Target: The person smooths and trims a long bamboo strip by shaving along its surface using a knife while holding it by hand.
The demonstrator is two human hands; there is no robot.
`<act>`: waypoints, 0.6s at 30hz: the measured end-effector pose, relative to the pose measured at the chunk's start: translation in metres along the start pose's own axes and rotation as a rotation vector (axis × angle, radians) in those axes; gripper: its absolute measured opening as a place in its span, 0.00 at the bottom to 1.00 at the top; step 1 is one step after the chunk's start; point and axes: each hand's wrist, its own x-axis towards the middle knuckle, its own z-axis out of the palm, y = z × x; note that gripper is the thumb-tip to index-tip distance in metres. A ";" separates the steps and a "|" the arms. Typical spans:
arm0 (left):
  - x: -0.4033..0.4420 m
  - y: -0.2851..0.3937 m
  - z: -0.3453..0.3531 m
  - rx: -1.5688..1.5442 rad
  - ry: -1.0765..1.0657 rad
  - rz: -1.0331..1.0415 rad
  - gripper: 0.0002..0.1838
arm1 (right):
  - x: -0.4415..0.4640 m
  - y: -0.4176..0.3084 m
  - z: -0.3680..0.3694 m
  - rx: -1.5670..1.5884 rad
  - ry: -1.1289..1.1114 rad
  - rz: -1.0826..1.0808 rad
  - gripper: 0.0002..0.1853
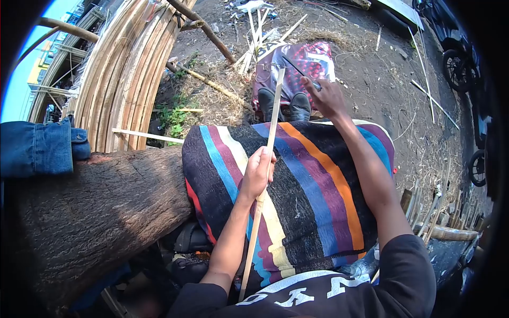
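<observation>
My left hand (257,172) is closed around a long, pale strip of split wood or bamboo (273,127). The strip slants from near my chest, across my lap, to a free end above my shoes. Out to the right of that end, my right hand (326,99) grips a thin, dark-bladed knife (296,69), its blade pointing up and left. Most of its handle is hidden by my fingers. Blade and strip look apart. A striped cloth (313,185) covers my lap, with the strip lying over it.
A thick log (122,201) lies at my left, with a denim sleeve (40,148) over it. Bundled long wooden strips (119,69) lean behind. Dark shoes (299,107) rest by a printed plastic sheet (318,55). Motorcycles (458,69) stand far right; cut sticks (445,231) lie nearer.
</observation>
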 end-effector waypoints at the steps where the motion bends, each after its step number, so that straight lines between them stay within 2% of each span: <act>1: 0.000 0.003 0.000 0.063 0.005 -0.010 0.20 | -0.006 -0.001 0.001 0.027 -0.077 -0.082 0.46; 2: 0.000 0.007 0.000 0.125 0.011 -0.020 0.20 | -0.012 -0.002 0.003 0.054 -0.154 -0.165 0.44; 3: -0.001 0.011 0.001 0.129 0.031 -0.028 0.21 | -0.020 -0.003 0.012 -0.056 -0.193 -0.252 0.41; 4: 0.000 0.011 0.000 0.127 0.035 -0.030 0.21 | -0.032 -0.013 0.013 -0.123 -0.163 -0.387 0.41; 8: 0.001 0.007 -0.010 0.130 0.042 -0.019 0.20 | -0.056 -0.033 0.032 -0.229 -0.343 -0.503 0.42; 10: 0.000 0.007 -0.012 0.131 0.095 -0.050 0.18 | -0.067 -0.049 0.028 -0.163 -0.365 -0.582 0.44; 14: 0.001 -0.002 -0.013 0.147 0.091 -0.005 0.18 | -0.061 -0.033 0.047 -0.136 -0.321 -0.607 0.44; 15: 0.000 -0.002 -0.015 0.172 0.069 0.045 0.18 | -0.050 -0.028 0.050 -0.250 -0.298 -0.542 0.42; 16: -0.002 -0.001 -0.015 0.169 0.069 0.047 0.18 | -0.044 -0.018 0.056 -0.157 -0.141 -0.438 0.41; 18: -0.008 0.000 -0.014 0.198 0.045 -0.011 0.19 | -0.028 -0.007 0.052 -0.136 -0.127 -0.298 0.40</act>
